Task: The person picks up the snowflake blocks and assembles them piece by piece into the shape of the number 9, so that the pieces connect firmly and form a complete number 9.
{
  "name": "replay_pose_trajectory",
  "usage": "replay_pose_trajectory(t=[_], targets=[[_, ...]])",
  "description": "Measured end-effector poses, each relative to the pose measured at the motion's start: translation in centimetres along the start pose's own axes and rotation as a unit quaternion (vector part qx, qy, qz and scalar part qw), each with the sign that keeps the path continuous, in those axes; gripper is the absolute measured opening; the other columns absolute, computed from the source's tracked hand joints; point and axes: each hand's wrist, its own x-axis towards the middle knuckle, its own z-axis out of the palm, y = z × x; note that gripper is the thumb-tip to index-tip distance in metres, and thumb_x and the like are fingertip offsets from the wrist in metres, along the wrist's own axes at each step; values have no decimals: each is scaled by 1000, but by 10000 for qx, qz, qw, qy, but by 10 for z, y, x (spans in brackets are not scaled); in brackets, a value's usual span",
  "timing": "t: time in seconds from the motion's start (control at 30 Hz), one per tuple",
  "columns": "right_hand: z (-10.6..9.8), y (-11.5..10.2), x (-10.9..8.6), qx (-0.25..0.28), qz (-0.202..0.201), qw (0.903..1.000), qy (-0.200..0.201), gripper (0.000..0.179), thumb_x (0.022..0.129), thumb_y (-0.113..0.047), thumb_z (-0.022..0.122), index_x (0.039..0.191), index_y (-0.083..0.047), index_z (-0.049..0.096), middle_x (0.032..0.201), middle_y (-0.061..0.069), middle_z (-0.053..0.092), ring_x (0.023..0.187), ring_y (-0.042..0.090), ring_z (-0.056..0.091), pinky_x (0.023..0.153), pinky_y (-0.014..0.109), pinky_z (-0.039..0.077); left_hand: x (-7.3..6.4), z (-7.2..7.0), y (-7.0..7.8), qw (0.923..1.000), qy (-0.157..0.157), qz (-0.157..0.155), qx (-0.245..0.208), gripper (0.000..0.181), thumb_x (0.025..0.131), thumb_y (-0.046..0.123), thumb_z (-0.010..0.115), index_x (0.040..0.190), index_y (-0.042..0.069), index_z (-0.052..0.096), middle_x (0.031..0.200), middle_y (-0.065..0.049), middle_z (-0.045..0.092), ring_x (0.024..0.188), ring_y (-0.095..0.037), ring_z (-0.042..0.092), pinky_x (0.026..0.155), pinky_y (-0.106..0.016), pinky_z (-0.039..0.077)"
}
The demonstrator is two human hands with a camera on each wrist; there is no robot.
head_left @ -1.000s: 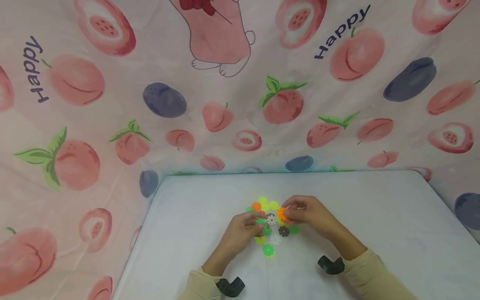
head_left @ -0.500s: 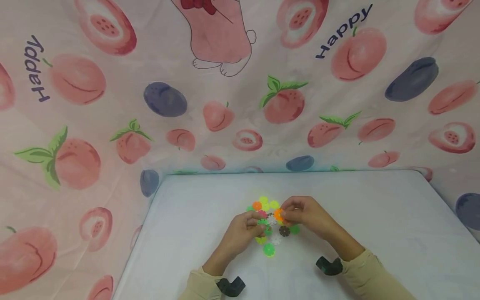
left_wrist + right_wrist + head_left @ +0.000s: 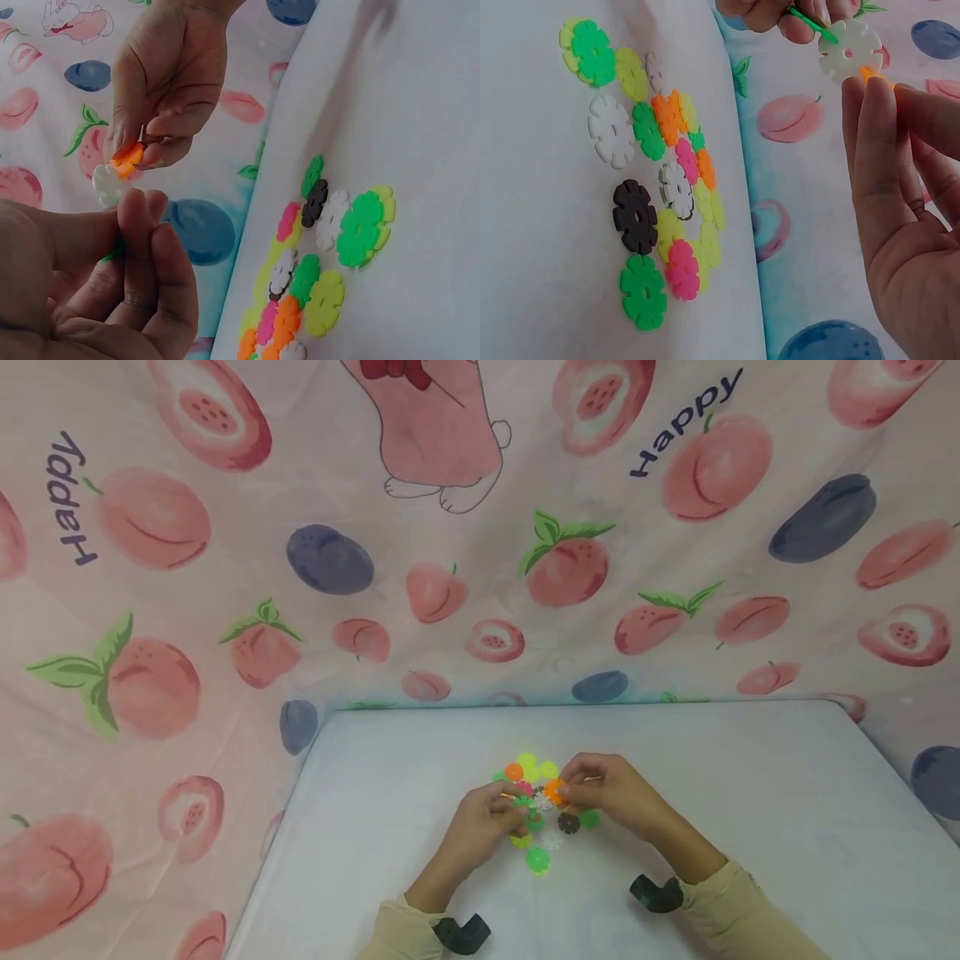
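Note:
Over the table, my left hand (image 3: 480, 827) pinches a green snowflake disc (image 3: 814, 25) between thumb and fingers, seen edge-on in the right wrist view. Slotted into or touching it is a white snowflake disc (image 3: 851, 51), held up off the table. From the other side my right hand (image 3: 618, 793) pinches an orange snowflake disc (image 3: 127, 160) by its edge. The orange disc meets the white one's rim; whether their slots are engaged, I cannot tell. Fingertips cover part of both the green and the orange disc.
Loose snowflake discs lie in a cluster below the hands, among them a black disc (image 3: 636, 216), a pink disc (image 3: 683, 270) and a yellow-green disc (image 3: 325, 303). Some overlap. Fruit-printed cloth (image 3: 450, 543) rises behind the white table (image 3: 375, 777).
My right hand has moved a little to the left, bringing the orange disc up to the white one. The left hand has stayed nearly still.

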Motion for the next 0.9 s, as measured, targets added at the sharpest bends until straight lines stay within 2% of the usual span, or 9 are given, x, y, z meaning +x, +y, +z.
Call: replay_pose_trajectory(t=[0.13,0.37,0.47,0.57,0.77,0.9], targets=[[1,-2,-1,80,51,9999,-38,16,95,-17,73,100,-2,69,96,15,68,95,44,74,80,33,62,0,1,0,9998,111,141,50,28,97,18,69,121,5,67,97,-16,78,78,-15,72,73,-27,53],[2,-6,-3,302,-72,9995,-83,18,95,-15,73,94,1,65,101,16,71,97,47,73,82,34,62,-1,5,1,9988,279,362,147,17,98,13,68,114,10,69,94,-4,78,76,-14,72,66,-23,54],[1,-6,-3,347,-163,9992,-110,19,95,-15,72,91,1,63,101,16,72,97,47,73,83,34,62,-3,6,2,9984,315,451,155,17,98,12,66,115,8,69,94,-6,78,75,-15,72,62,-22,53],[2,-3,-4,350,-217,9991,-120,21,95,-14,72,88,2,62,101,16,72,97,47,73,84,33,61,-4,7,4,9982,334,483,126,17,98,10,66,114,7,69,94,-7,78,75,-17,72,62,-23,53],[3,0,-2,343,-274,9990,-44,20,95,-15,72,88,1,62,100,16,72,94,45,74,84,31,61,-5,9,6,9979,434,468,108,16,98,9,65,113,8,69,91,-3,78,75,-22,73,64,-25,56],[4,1,-1,414,-420,9982,-75,19,95,-13,71,88,1,60,98,17,72,91,44,74,81,38,62,-4,11,5,9976,491,487,79,17,98,9,65,115,5,69,91,-4,78,75,-24,73,63,-25,56]])
